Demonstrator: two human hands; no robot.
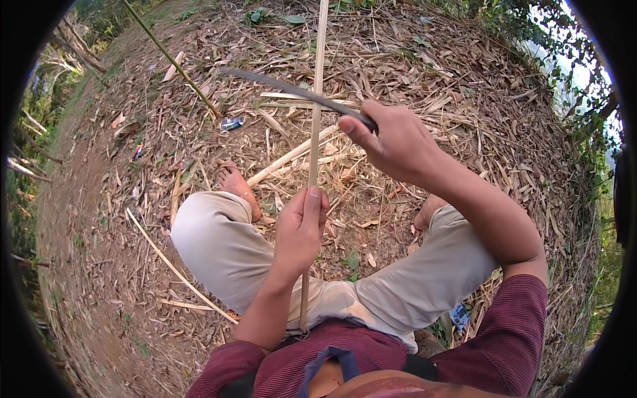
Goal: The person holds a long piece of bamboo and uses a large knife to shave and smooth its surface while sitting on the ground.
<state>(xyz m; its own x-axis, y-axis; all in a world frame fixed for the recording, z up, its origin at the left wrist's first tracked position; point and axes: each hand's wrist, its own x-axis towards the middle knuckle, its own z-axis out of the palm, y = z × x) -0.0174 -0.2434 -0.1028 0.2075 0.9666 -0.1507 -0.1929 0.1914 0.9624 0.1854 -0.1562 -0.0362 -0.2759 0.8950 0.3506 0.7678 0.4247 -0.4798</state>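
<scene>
A long pale strip of split bamboo [318, 86] runs up from my lap and out past the top of the picture. My left hand [302, 222] is closed round its lower part, thumb along the top. In my right hand [393, 136] is a knife [285, 87] with a long dark blade, gripped by its handle. The blade points to the far left and crosses the strip well beyond my left hand. Whether its edge touches the strip I cannot tell.
Dry leaves and shavings cover the ground. Between my bare feet lies a thicker bamboo piece [292, 156]. A thin strip [172, 265] lies by my left knee, and a green stalk [172, 60] slants at the far left. A small blue packet [231, 124] lies ahead.
</scene>
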